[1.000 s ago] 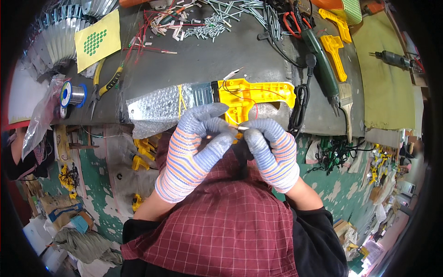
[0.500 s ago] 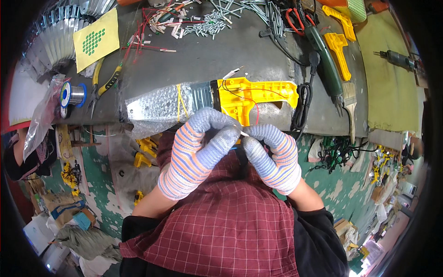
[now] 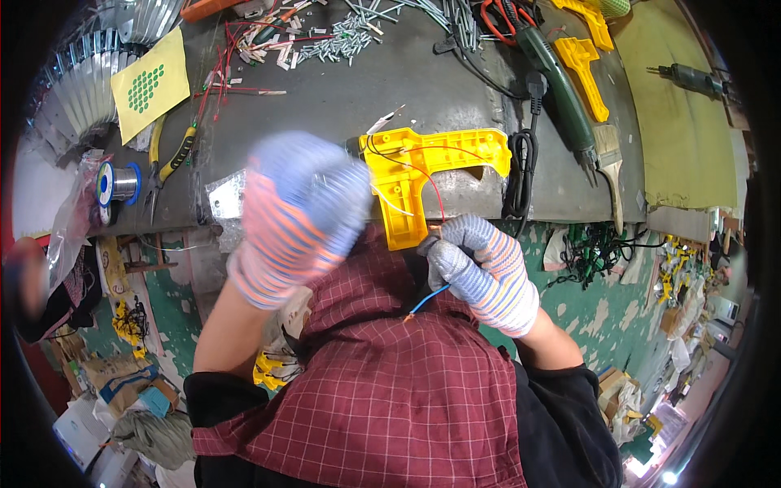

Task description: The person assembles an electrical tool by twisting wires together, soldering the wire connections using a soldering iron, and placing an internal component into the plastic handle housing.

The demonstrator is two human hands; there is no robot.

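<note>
In the middle, at the bench's front edge, lies a yellow plastic handle half [image 3: 404,203], hollow side up, with red and black wires in it. My right hand [image 3: 486,276], in a striped knit glove, is closed below the handle, pinching wire ends. A red wire [image 3: 440,199] runs down to its fingertips, and a blue wire [image 3: 428,300] with a bare copper end sticks out below them. My left hand [image 3: 305,215], gloved alike, is blurred over the bubble-wrapped blade part [image 3: 227,199] joined to the handle. Its fingers are smeared, so I cannot make out any grip.
To the left are yellow-handled pliers [image 3: 176,159], a solder spool [image 3: 119,184] and a yellow card [image 3: 150,85]. Screws [image 3: 342,45] and red wires lie at the back. A black cord [image 3: 521,175], a green power tool [image 3: 557,93] and a brush [image 3: 609,163] are on the right.
My left hand has left the pinch beside my right hand and moved left and up over the wrapped part. My right hand stays near, and the blue wire now shows below it.
</note>
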